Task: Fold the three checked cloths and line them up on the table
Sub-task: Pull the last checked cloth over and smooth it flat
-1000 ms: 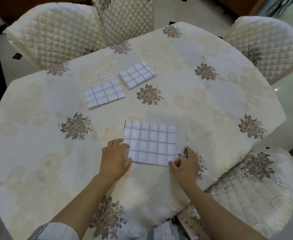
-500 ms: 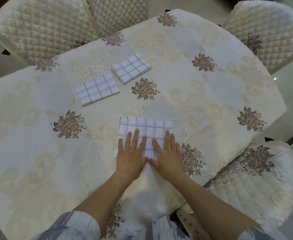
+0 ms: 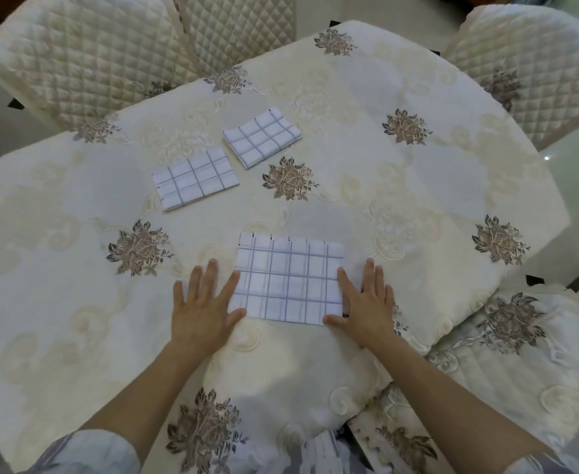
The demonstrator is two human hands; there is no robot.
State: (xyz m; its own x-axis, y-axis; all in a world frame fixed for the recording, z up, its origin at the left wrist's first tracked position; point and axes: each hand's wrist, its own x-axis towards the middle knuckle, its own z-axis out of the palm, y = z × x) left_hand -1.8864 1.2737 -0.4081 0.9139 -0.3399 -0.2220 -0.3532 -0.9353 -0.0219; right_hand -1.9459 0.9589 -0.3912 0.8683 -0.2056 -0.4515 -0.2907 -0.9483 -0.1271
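Both hands lie flat and spread on the desk, grasping nothing. The left hand point(image 3: 203, 307) rests palm down at the left edge of the nearest checked cloth point(image 3: 289, 278), thumb and forefinger touching that edge; the right hand point(image 3: 366, 302) mirrors it at the right edge, thumb by the near right corner. The cloth sits between them, near the desk's point(image 3: 418, 206) near edge, lying flat as a rectangle larger than the other two, so by my judgement it needs at least one more fold.

It looks thin, light and limp: it should crease easily, slide readily over the embroidered covering, and sag if lifted by one point. Pinching two corners along one short edge and carrying them over to the opposite edge seems the surest hold.

Further out, toward the far left of the desk, the middle folded cloth point(image 3: 195, 179) and the far folded cloth point(image 3: 262, 138) lie just beside each other, well apart from the hands.
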